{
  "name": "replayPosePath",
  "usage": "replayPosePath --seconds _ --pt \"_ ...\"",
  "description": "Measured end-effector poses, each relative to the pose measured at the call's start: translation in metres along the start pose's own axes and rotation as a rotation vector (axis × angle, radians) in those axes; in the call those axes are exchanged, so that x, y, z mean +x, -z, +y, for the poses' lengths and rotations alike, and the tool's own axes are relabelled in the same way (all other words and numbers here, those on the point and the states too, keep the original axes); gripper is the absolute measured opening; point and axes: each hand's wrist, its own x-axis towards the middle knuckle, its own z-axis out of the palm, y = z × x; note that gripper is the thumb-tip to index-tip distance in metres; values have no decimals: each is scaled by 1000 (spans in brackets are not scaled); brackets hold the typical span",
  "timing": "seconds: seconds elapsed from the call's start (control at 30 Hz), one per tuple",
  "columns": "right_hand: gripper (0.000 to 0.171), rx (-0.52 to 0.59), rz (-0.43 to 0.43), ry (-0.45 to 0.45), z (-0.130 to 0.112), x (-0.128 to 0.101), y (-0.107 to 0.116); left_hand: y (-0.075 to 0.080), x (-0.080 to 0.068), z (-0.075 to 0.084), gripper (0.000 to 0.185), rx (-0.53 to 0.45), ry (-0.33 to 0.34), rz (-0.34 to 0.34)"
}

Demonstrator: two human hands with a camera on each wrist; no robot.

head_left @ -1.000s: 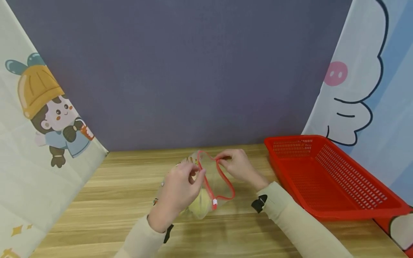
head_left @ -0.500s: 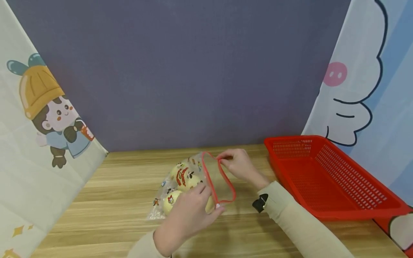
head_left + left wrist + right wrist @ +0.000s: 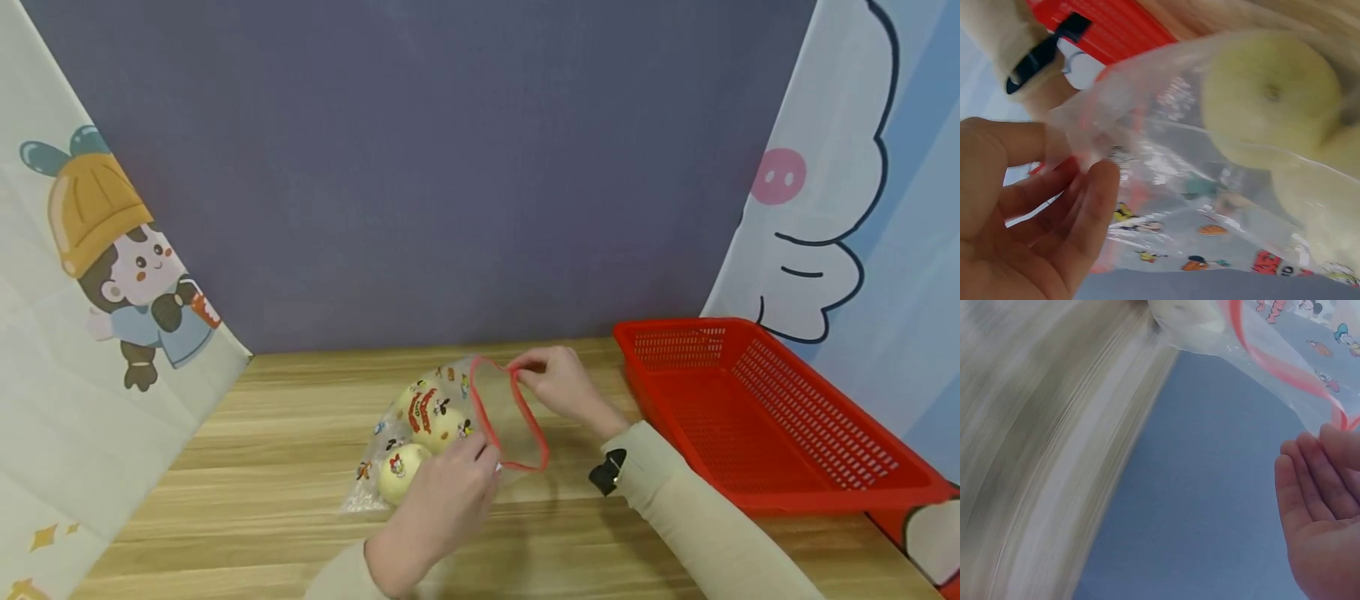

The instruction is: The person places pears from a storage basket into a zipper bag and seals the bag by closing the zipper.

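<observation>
Since a second ago the left hand (image 3: pixel 442 500) has dropped from the far part of the bag's left rim to its near corner, uncovering the printed side of the bag; over the last half second little has shifted. The clear zip bag (image 3: pixel 420 433) lies on the wooden tabletop (image 3: pixel 262 467), its red zip rim (image 3: pixel 517 417) held open in a loop that faces right. Inside, pale yellow round fruits (image 3: pixel 401 471) sit bunched at the closed end — the left wrist view shows one (image 3: pixel 1269 94) pressed against the plastic, cartoon prints on the film below it.

Left hand: fingers curled at the near end of the rim, pinching the plastic; in the left wrist view the film bunches against the fingertips (image 3: pixel 1094 187). Right hand (image 3: pixel 558 387): thumb and fingers pinch the far end of the red rim, and the right wrist view shows the red strip running to the fingertips (image 3: pixel 1335 450), the other fingers lying straight.

A red plastic basket (image 3: pixel 757 417) stands on the tabletop to the right, near the right forearm but apart from the bag. Behind is a dark grey backdrop (image 3: pixel 450 167), with cartoon-printed cloths at left (image 3: pixel 97 275) and right (image 3: pixel 840 208).
</observation>
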Motion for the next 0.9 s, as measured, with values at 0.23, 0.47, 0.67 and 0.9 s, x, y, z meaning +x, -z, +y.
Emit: replayPosePath --seconds 0.23,0.47,0.67,0.9 --pt "13 -5 18 -14 12 4 6 -12 8 -23 21 -23 16 71" --pt "11 11 26 -56 17 4 10 -10 12 -39 26 -100 81 77" --pt "10 37 68 -51 20 2 15 -6 14 -49 21 -122 142 65" --pt "9 84 119 -49 19 0 26 1 18 -62 16 -154 182 69"
